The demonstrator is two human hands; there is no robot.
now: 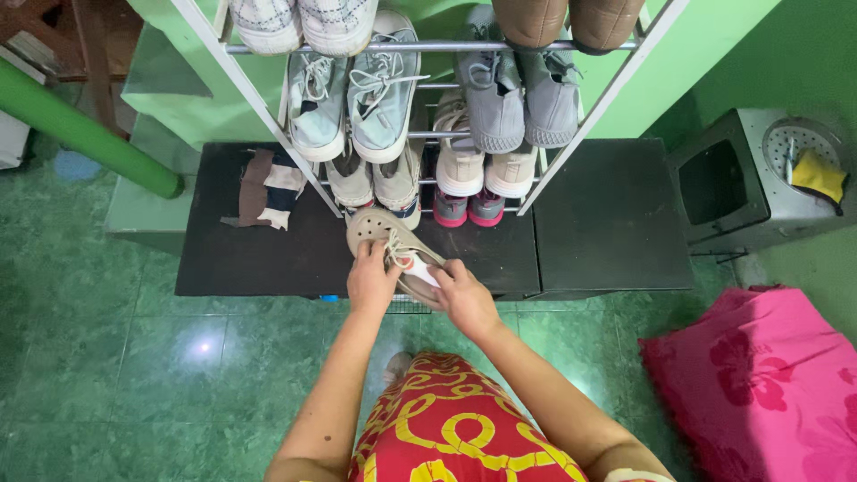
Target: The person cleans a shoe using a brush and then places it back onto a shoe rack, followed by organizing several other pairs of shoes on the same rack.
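- The left hand (372, 278) and the right hand (464, 299) together held one beige lace-up shoe (393, 241) just below the centre of the view, its toe pointing to about 11 o'clock.
- The left hand's fingers (366, 254) were curled over the shoe's middle, near the laces; the right hand's fingers (444, 272) were closed on the heel end, where a white and red lining showed.
- The shoe hung over the front part of a low black table (607, 214), at 6 o'clock from a white metal shoe rack (250, 89) that stood on it.
- On the rack's visible rails, counted from 12 o'clock downward: two white quilted shoes (299, 22) and two brown shoes (567, 18) on top; two pale blue sneakers (357, 98) and two grey sneakers (518, 94) below; then two beige shoes (375, 183) and two cream shoes (482, 170); lowest, two pink-soled shoes (469, 210).
- One folded patchwork cloth (265, 187) lay on the table at 9 o'clock from the held shoe.
- One pink flowered cushion (759, 384) lay on the green tiled floor (134, 357) at 4 o'clock.
- One grey metal box (741, 192) with a yellow cloth (819, 174) on top stood at 3 o'clock.
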